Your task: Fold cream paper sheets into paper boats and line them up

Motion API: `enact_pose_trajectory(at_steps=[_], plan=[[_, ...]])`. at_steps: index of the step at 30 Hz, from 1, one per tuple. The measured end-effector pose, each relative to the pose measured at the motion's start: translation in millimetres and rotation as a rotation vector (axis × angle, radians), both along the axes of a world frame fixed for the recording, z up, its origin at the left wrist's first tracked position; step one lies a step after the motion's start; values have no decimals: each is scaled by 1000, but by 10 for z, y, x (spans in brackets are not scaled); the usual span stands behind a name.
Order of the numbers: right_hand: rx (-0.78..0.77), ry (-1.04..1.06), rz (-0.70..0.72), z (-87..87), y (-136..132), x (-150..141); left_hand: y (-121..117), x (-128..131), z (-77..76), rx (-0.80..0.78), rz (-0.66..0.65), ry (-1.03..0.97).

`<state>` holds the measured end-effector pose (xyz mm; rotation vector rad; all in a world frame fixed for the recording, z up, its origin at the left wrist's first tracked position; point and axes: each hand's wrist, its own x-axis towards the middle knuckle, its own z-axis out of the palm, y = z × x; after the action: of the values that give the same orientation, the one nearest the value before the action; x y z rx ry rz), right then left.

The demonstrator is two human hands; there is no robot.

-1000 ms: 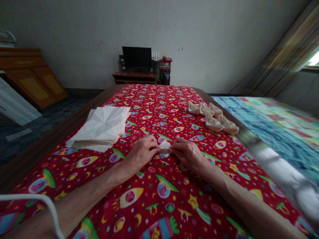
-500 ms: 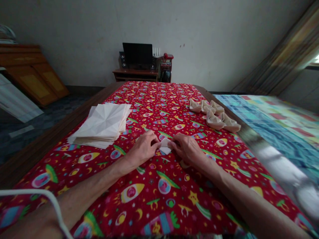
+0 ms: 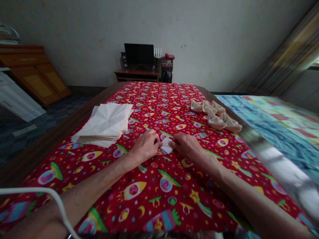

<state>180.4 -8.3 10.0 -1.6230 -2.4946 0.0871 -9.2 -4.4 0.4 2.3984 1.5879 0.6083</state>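
Observation:
A small white piece of folded paper (image 3: 166,146) lies on the red patterned cloth between my two hands. My left hand (image 3: 147,145) has its thumb and fingers closed at the paper's left side, and part of the paper is hidden behind them. My right hand (image 3: 184,145) pinches the right side, its fingertips curled over the edge. To the left rests a stack of creased white paper sheets (image 3: 107,121). Several folded paper shapes (image 3: 216,118), cream-coloured and hollow, sit in a cluster on the right.
The red cloth (image 3: 159,199) covers a dark wooden table (image 3: 62,132). A white cable (image 3: 53,196) crosses above my left forearm. Beyond the table stand a monitor (image 3: 139,55) and a red telephone (image 3: 169,57). A bed (image 3: 276,122) lies to the right, a wooden cabinet (image 3: 37,76) to the left.
The whole view has shifted slightly, so things appear a little further right. Both hands stay at the folded paper, with little change in their grip.

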Motion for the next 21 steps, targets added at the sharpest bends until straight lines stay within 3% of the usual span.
enact_pose_trajectory(at_steps=[9, 21], plan=[[-13, 11, 7, 39, 33, -5, 34, 29, 91, -37, 13, 78], [-21, 55, -28, 21, 36, -10, 139, -62, 20, -119, -35, 0]])
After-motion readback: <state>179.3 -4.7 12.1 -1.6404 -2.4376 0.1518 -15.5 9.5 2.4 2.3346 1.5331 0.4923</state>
